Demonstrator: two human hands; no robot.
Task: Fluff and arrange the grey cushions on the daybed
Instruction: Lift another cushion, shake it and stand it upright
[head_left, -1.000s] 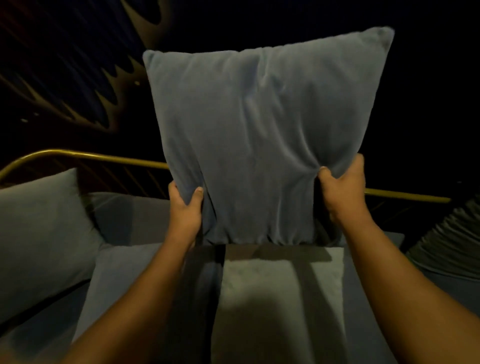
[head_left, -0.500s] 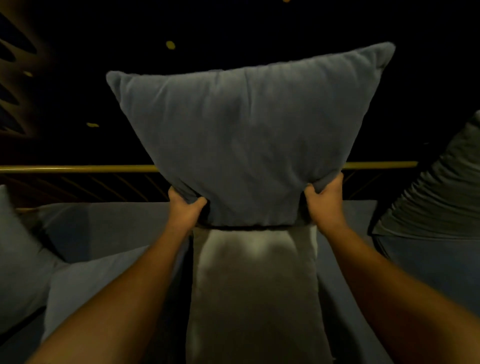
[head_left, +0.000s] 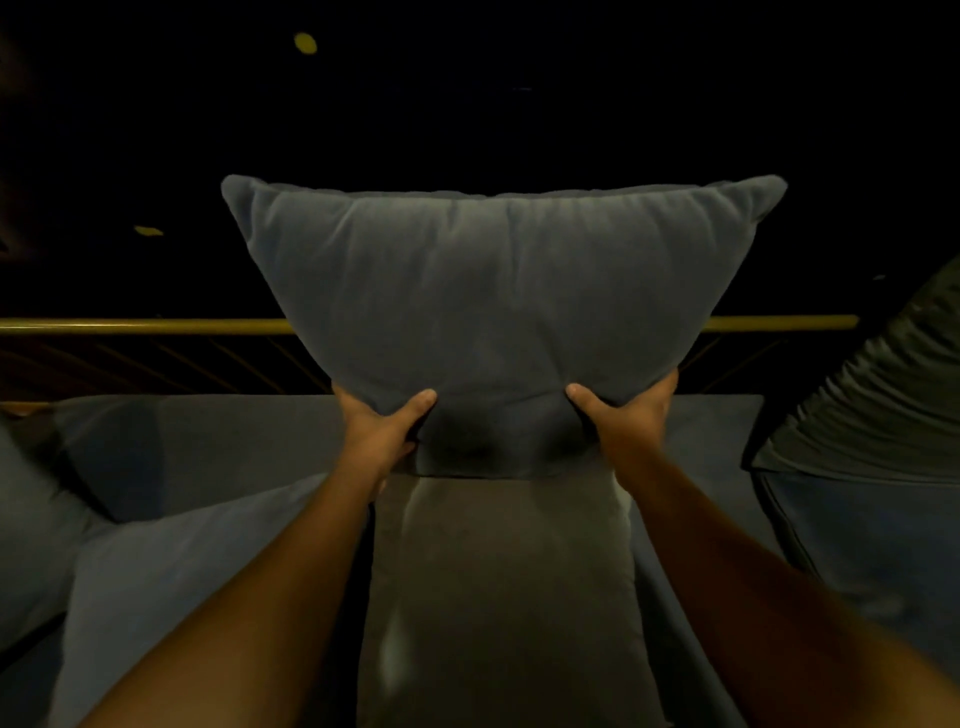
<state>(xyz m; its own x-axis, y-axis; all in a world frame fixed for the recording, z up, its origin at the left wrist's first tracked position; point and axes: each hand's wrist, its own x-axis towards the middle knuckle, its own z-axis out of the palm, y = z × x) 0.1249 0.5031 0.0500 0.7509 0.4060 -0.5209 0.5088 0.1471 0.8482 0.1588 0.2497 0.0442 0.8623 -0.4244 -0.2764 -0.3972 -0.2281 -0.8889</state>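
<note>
Obs., left to right. At the far left edge a soft grey cushion leans up, cut off by the frame; just right of it a flat grey-blue square cushion lies on the dark grey daybed seat, partly under your left forearm.

Your left hand is clenched on the lower left corner of the large grey velvet square cushion. Thumb shows on the near face; the fingers wrap behind the fabric and cannot be seen. Your right hand grips the lower right corner likewise, thumb near, fingers hidden behind.

Key relation: the held cushion stands above and beyond both hands, upright, with its long axis across the scene. The top edge flares wide; the bottom edge is bunched narrow between your hands. Both hands are about level and equally near it, so neither leads. Its bottom edge meets the far end of a long brownish-grey rectangular cushion, which runs near to far between your forearms. Whether the two touch or merely overlap in view cannot be told.

Behind, a brass-coloured rail runs across; its middle is hidden by the held cushion. At right a dark ribbed cushion leans, cut off by the frame. The background is black and nothing in it is legible.

Judgement: fluffing is in hand, and the set-down spot is likely at the back by the rail.
</note>
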